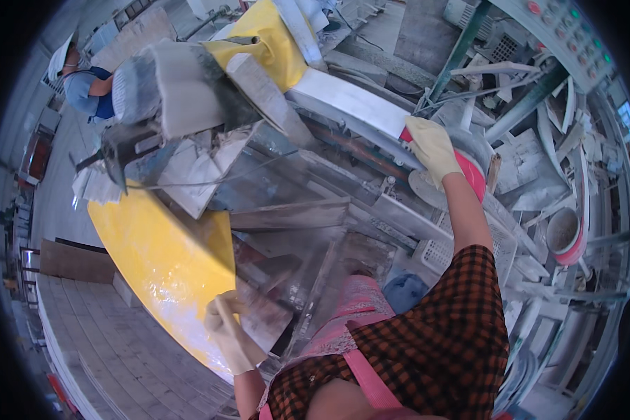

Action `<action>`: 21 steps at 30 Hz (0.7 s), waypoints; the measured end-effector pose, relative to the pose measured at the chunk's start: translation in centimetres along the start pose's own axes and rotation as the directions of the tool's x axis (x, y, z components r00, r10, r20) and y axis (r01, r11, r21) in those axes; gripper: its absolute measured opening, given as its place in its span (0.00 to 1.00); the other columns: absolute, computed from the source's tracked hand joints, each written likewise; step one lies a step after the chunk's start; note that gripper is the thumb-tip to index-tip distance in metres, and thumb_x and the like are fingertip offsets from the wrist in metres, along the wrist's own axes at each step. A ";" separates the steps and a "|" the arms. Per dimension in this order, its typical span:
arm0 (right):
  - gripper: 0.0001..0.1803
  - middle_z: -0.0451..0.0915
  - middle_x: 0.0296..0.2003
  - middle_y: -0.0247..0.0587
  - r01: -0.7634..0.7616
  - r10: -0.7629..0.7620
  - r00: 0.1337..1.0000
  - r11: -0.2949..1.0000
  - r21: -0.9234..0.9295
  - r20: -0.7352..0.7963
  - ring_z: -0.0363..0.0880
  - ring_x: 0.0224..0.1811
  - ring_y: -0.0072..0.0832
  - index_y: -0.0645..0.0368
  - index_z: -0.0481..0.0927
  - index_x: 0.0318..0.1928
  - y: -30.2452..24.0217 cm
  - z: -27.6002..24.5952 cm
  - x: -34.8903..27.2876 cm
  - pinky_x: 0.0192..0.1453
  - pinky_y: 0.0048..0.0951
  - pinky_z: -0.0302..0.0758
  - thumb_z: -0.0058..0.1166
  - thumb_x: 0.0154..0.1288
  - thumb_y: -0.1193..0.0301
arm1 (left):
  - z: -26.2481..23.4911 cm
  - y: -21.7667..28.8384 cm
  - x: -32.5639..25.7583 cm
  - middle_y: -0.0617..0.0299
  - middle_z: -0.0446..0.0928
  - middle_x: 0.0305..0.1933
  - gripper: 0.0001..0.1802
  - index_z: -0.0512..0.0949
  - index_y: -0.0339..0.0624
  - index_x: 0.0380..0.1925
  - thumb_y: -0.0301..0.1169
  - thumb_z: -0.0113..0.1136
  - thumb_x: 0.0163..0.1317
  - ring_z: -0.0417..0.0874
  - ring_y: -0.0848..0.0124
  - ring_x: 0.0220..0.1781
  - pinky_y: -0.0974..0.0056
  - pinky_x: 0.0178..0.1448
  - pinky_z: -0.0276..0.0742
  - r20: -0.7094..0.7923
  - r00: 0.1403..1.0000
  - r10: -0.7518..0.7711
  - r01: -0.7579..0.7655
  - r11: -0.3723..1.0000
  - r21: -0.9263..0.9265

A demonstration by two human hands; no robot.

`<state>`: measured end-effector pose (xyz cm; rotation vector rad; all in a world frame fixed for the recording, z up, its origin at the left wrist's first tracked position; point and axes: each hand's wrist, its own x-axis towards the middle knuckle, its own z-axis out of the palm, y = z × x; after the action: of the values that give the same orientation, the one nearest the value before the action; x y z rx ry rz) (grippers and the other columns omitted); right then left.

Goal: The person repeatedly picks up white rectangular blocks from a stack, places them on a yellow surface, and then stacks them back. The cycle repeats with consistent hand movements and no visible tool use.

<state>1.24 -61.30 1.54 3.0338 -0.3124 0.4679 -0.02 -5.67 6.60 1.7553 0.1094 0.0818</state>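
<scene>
Hands: left hand point(229, 334) grips a stick by yellow sheet point(162, 260); right hand point(432, 148) lies flat on pink disc point(474, 173), w/ gloves.

A person in a white cap point(63, 59) stands beyond stacked grey tiles point(119, 364) (lower left).

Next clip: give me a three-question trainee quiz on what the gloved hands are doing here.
1. True or false: both hands wear light work gloves.
2. What does the right hand rest on? A) a long white slab B) a blue bucket C) a broom
3. What colour is the curved sheet beside the left hand?

Key: 1 true. 2 A, the white slab, by a red part. 3 yellow; the left hand grips a thin pale piece at the sheet's edge.
</scene>
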 end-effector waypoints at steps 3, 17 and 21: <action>0.40 0.75 0.63 0.49 0.305 -0.306 0.951 0.952 0.019 0.052 0.71 0.70 0.40 0.57 0.70 0.68 1.3 1.4 4.0 0.71 0.43 0.68 0.66 0.51 0.74 | 6.8 2.3 0.1 0.53 0.84 0.30 0.20 0.82 0.31 0.41 0.39 0.49 0.80 0.84 0.70 0.36 0.66 0.48 0.80 0.102 0.992 -0.081 0.081 0.997 0.004; 0.31 0.83 0.54 0.59 -0.269 0.142 0.833 0.948 0.168 0.535 0.84 0.56 0.51 0.53 0.73 0.68 -3.2 -3.8 9.1 0.59 0.50 0.78 0.43 0.74 0.50 | 18.1 5.6 3.3 0.56 0.85 0.49 0.22 0.76 0.37 0.62 0.40 0.53 0.78 0.85 0.70 0.49 0.67 0.54 0.80 0.433 0.876 -0.213 0.180 0.977 0.116; 0.21 0.85 0.49 0.51 0.056 -0.171 0.972 0.837 0.544 0.163 0.87 0.47 0.48 0.45 0.81 0.59 -14.2 -5.2 7.2 0.51 0.50 0.82 0.47 0.68 0.61 | 21.8 4.8 4.4 0.52 0.80 0.61 0.28 0.70 0.38 0.67 0.48 0.49 0.78 0.81 0.63 0.61 0.59 0.64 0.76 0.455 0.844 -0.285 0.436 0.858 -0.271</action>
<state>9.37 -48.38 8.37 3.6354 0.0064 0.2624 6.99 -27.32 7.27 1.3160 0.1211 -0.5135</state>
